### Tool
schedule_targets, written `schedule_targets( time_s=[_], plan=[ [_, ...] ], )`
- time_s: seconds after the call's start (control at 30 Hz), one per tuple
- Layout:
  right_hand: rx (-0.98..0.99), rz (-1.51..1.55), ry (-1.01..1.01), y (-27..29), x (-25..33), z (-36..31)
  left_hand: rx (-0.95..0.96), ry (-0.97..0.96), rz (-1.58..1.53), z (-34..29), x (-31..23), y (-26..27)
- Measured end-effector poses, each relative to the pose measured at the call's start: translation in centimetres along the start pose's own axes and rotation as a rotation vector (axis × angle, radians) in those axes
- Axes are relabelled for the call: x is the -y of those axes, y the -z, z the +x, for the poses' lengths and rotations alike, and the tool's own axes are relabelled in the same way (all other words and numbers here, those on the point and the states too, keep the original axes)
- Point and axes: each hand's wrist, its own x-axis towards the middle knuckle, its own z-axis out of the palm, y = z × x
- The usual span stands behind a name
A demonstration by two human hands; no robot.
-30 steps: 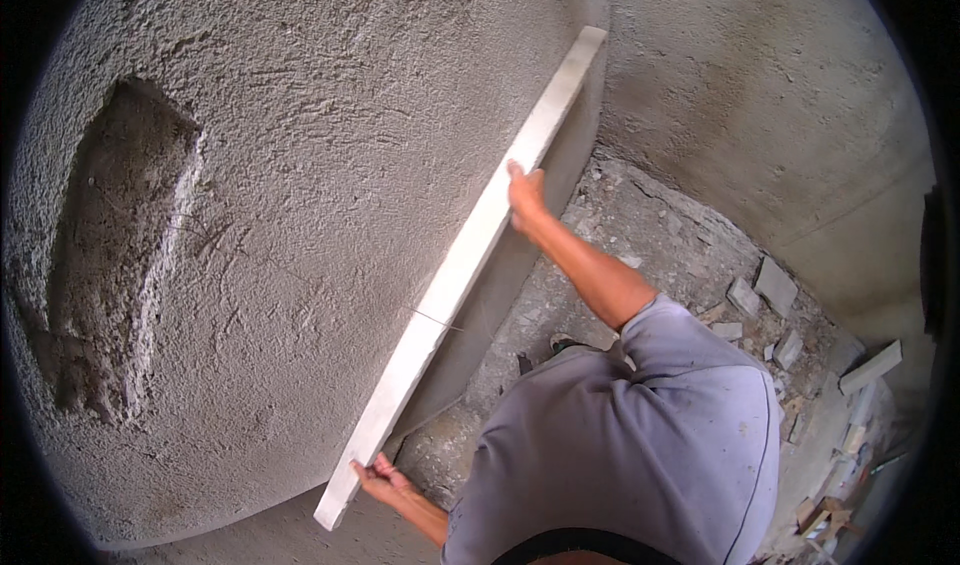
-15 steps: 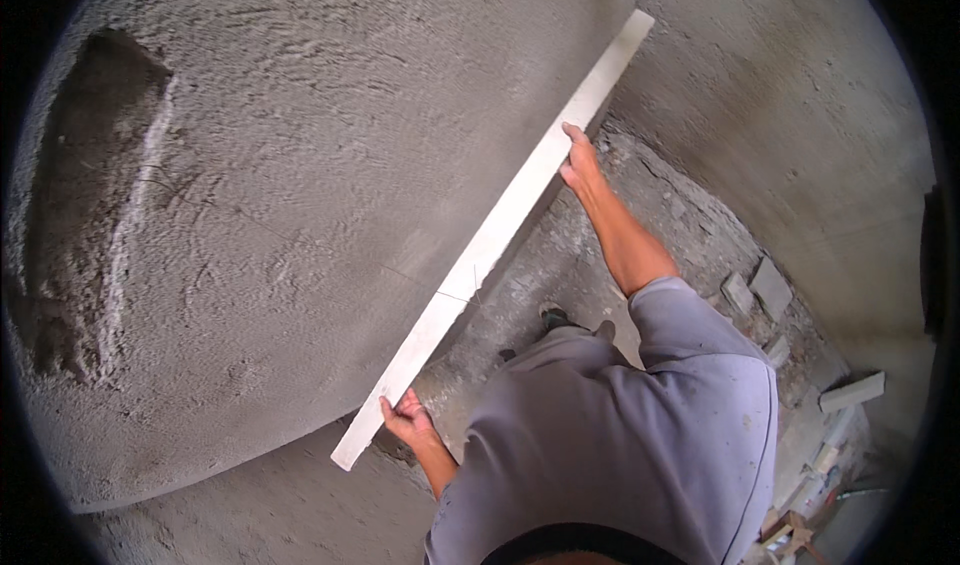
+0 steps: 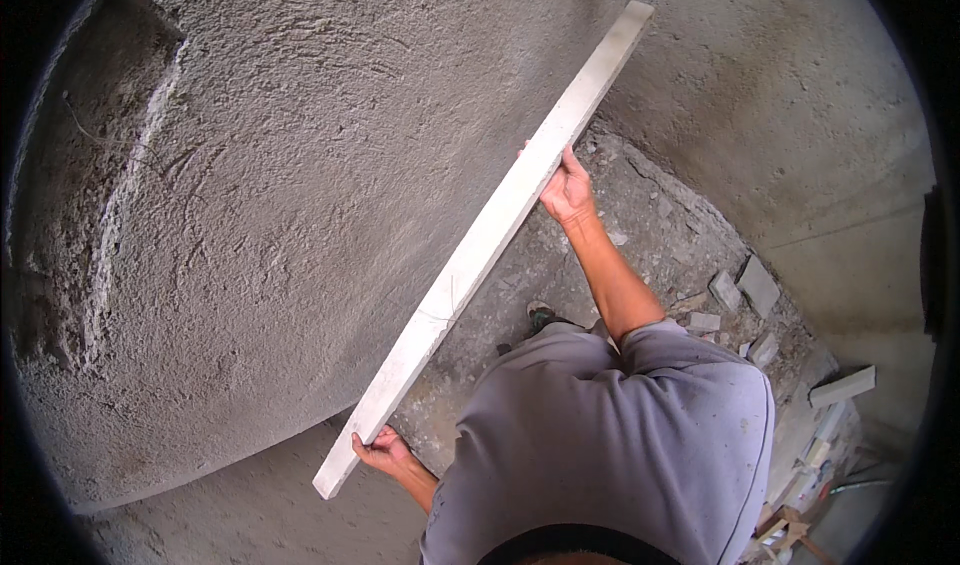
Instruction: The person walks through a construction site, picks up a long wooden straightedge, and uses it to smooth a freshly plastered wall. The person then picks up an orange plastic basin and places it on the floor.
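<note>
Long white bar [image 3: 480,250], straight and narrow, square-edged, pale face dulled toward the far end, one edge rough near the middle, slanting from lower left to upper right, held at two spots, in front of a rough grey wall [image 3: 280,185]

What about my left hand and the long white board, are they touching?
Touching. The head view shows it: your left hand grips the long white board near its lower end, thumb against it.
</note>
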Motion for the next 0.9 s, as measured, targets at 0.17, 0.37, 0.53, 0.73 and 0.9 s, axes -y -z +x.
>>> schedule_targets(
  time_s=[0.17,0.37,0.53,0.73,0.9],
  plan=[
    [-0.122,-0.053,0.069,0.8,-0.4,0.4,0.147,-0.057,-0.084,-1.4,-0.7,-1.4],
    [-0.324,-0.292,0.071,2.0,-0.9,2.0,0.094,0.037,-0.036,0.5,-0.6,0.2],
    [-0.293,-0.32,0.017,0.9,-1.9,1.6,-0.054,0.034,-0.083,0.6,0.6,-0.6],
    [-0.106,-0.28,0.105,-0.2,-3.1,1.7,-0.239,-0.077,0.227,3.8,0.4,0.1],
    [-0.212,-0.387,0.192,-2.4,-5.7,2.5,-0.414,-0.162,0.429,3.3,0.8,-0.6]
  ],
)
